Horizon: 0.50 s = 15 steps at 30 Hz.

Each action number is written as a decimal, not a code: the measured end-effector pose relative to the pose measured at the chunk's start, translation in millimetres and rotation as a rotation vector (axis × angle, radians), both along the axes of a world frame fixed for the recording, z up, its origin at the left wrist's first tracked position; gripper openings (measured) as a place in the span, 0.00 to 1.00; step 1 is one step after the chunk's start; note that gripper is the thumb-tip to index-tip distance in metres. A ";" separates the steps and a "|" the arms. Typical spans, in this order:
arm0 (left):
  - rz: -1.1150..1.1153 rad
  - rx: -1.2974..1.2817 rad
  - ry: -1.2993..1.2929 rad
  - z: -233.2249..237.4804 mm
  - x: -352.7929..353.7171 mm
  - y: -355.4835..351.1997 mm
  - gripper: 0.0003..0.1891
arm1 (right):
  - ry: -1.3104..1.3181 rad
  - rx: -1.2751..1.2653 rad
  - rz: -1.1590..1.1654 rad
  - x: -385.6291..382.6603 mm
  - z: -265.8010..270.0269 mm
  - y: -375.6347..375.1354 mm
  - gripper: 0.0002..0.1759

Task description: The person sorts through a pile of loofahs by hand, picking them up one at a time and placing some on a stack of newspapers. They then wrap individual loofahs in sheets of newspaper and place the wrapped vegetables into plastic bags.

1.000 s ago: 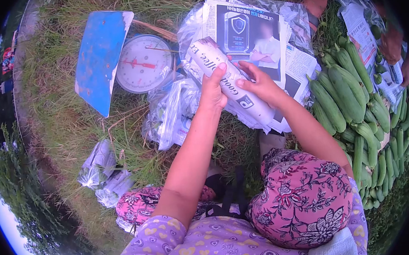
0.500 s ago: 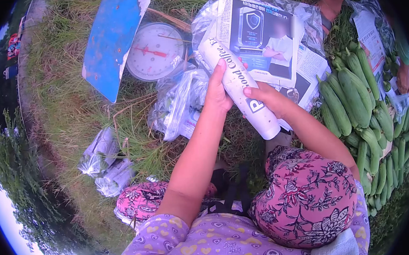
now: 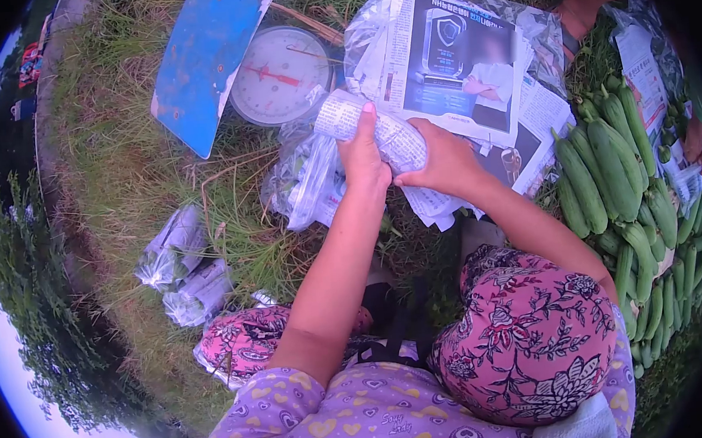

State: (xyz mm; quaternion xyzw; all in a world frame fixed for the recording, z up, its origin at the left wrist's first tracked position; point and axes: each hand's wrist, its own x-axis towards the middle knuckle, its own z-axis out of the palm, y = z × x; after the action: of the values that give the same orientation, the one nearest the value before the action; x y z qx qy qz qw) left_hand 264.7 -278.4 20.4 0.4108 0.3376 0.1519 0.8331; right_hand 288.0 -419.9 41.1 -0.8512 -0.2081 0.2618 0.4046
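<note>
A newspaper roll [image 3: 395, 138] covered in small print lies across both my hands, tilted down to the right, above the grass. My left hand [image 3: 364, 155] is wrapped around its middle, thumb on top. My right hand [image 3: 447, 158] grips the lower right end, with its fingers partly hidden. Whatever is inside the roll cannot be seen. Just beyond it is a stack of newspaper sheets [image 3: 465, 64], partly on clear plastic. A clear plastic bag [image 3: 312, 181] with wrapped contents lies beside my left hand.
A dial scale [image 3: 280, 76] with a blue plate [image 3: 208, 62] stands at upper left. Two plastic-wrapped bundles [image 3: 179, 267] lie on the grass. Long green gourds [image 3: 608, 168] are piled at right. Another person's arm [image 3: 581, 16] reaches in at upper right.
The white cylinder with large "Good Coffee" lettering now shows small newsprint. My hands have shifted, the right hand now wrapped over the roll's end. The view has moved slightly.
</note>
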 end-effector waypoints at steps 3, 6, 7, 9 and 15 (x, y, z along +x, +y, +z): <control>0.032 0.081 0.006 -0.4 -14.3 0.2 0.26 | -0.086 0.050 -0.002 -12.3 -12.2 6.5 0.47; -0.007 0.144 0.058 -4.9 -30.3 -2.0 0.26 | -0.060 0.060 -0.031 -30.3 -16.6 9.0 0.45; 0.012 0.151 0.085 -7.2 -35.5 -4.7 0.25 | -0.036 0.065 -0.043 -33.9 -18.7 8.5 0.44; -0.221 0.234 0.124 -8.3 -51.7 3.8 0.29 | 0.081 0.055 -0.014 -35.1 -24.9 1.8 0.46; -0.711 1.454 0.429 -0.7 -98.6 87.7 0.39 | 0.402 -0.106 0.143 -48.2 -42.0 -21.9 0.49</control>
State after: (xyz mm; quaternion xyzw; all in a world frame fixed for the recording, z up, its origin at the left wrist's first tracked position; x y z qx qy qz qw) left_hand 166.1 -190.7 19.7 0.9479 0.1571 -0.0216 0.2764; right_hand 239.9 -441.8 -0.8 -0.7850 -0.1691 0.4647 0.3732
